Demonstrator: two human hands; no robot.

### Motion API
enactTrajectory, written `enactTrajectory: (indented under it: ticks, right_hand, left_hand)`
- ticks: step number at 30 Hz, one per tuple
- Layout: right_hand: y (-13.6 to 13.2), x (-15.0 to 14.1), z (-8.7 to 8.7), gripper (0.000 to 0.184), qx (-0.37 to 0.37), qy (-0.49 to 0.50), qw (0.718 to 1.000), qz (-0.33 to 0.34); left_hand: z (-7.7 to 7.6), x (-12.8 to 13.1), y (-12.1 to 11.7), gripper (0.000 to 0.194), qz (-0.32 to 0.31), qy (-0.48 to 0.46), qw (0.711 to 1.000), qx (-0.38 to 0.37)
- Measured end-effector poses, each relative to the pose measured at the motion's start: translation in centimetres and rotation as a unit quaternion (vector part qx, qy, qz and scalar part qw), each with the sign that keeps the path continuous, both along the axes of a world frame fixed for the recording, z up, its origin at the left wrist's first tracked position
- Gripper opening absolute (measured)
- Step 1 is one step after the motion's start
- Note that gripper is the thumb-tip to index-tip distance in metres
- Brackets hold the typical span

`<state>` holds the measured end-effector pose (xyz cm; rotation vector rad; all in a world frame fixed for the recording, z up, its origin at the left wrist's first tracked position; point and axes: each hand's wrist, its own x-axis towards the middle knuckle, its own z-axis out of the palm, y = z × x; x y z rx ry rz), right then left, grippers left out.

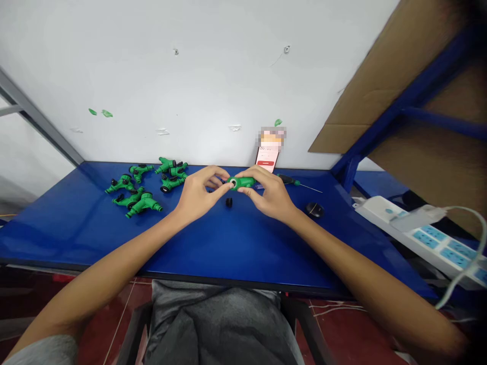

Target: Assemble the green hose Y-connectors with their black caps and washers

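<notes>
Both my hands meet above the middle of the blue table (pixel 228 243), holding a green plastic hose connector (pixel 243 182) between them. My right hand (pixel 268 195) grips its body with curled fingers. My left hand (pixel 200 192) pinches the end that faces me, where a pale ring shows in the opening. A small black part (pixel 229 202) lies on the table just below the connector.
Several green connectors (pixel 146 185) lie in a pile at the back left. A phone (pixel 267 154) leans on the wall, with a green-handled screwdriver (pixel 299 183) and a black round part (pixel 315 209) to the right. A white power strip (pixel 418 233) sits far right.
</notes>
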<state>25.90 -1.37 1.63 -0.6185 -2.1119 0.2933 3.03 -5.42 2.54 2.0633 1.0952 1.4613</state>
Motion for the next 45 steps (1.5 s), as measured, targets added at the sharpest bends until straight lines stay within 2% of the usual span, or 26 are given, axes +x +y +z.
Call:
enactTrajectory:
  ticks: [3, 6, 9, 12, 15, 22, 32, 35, 38, 42, 45]
  right_hand:
    - [0.1, -0.2, 0.0, 0.018, 0.041, 0.045, 0.997, -0.041]
    - [0.1, -0.2, 0.0, 0.019, 0.075, 0.054, 0.994, -0.051]
    - [0.0, -0.1, -0.1, 0.020, 0.095, 0.065, 0.991, -0.067]
    - [-0.3, -0.2, -0.1, 0.020, 0.096, 0.072, 0.990, -0.077]
    - [-0.6, -0.3, 0.1, 0.020, 0.102, 0.084, 0.988, -0.079]
    - [-0.8, 0.1, 0.9, 0.020, 0.101, 0.083, 0.990, -0.062]
    - [0.5, 0.7, 0.6, 0.018, 0.042, 0.082, 0.996, -0.015]
    - [0.7, 0.8, 0.5, 0.019, 0.027, 0.090, 0.995, -0.016]
    - [0.6, 0.6, 0.1, 0.023, 0.000, 0.089, 0.996, -0.020]
    - [-0.1, -0.3, -0.5, 0.030, -0.066, 0.083, 0.994, 0.013]
    - [-1.2, -0.4, 0.2, 0.035, -0.106, 0.074, 0.991, 0.045]
  left_hand:
    - [0.0, 0.1, -0.5, 0.017, 0.050, 0.073, 0.984, 0.153]
    - [-0.7, 0.2, -0.6, 0.023, 0.052, 0.145, 0.968, 0.200]
    - [-1.5, 0.4, -0.7, 0.038, 0.036, 0.166, 0.970, 0.175]
    - [-1.9, 0.6, -0.8, 0.055, -0.023, 0.135, 0.983, 0.126]
    - [-1.8, 0.8, -1.0, 0.062, -0.073, 0.103, 0.987, 0.096]
    - [-1.1, 0.0, -0.7, 0.067, -0.076, 0.134, 0.981, 0.120]
    - [-0.3, -1.9, 0.5, 0.057, -0.078, 0.198, 0.962, 0.173]
    - [-0.2, -1.6, 0.3, 0.052, -0.075, 0.156, 0.968, 0.182]
    - [-0.1, -1.1, 0.1, 0.046, -0.046, 0.092, 0.981, 0.163]
    - [-0.1, -0.3, 0.0, 0.041, -0.051, 0.078, 0.988, 0.127]
    - [-0.1, -0.1, -0.1, 0.028, -0.052, 0.052, 0.989, 0.129]
